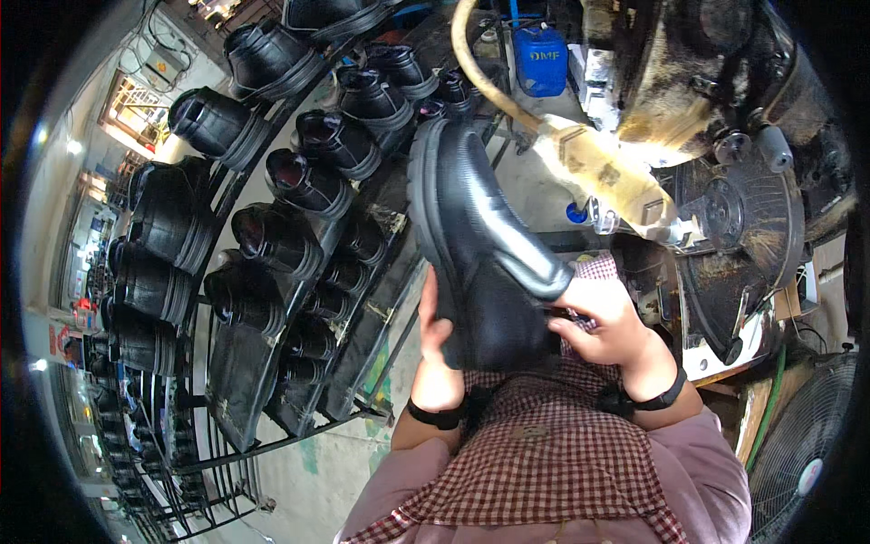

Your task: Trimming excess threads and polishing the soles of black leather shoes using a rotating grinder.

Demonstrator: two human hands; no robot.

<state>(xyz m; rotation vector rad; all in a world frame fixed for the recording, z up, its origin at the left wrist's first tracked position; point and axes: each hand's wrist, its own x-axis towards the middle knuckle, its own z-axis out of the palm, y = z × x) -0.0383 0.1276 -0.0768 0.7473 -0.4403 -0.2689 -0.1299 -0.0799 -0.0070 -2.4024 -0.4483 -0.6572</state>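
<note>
A shiny black leather shoe [494,240] with a thick ridged sole is held up in front of me, toe pointing up and away, sole turned to the left. My right hand [607,317] grips the shoe's collar on its right side, thumb against the upper and fingers partly hidden at the opening. On the other side, my left hand [437,349] supports the shoe near the heel, with the thumb side showing along the sole and the other fingers hidden behind it. Dark bands circle both wrists.
To the left, a metal rack [245,399] carries several black shoes on sloped shelves. At right stands a machine with a brush-like wheel [725,213] and a lit, dusty housing [603,172]. A blue jug [541,62] sits at the back; a fan [802,453] is at lower right.
</note>
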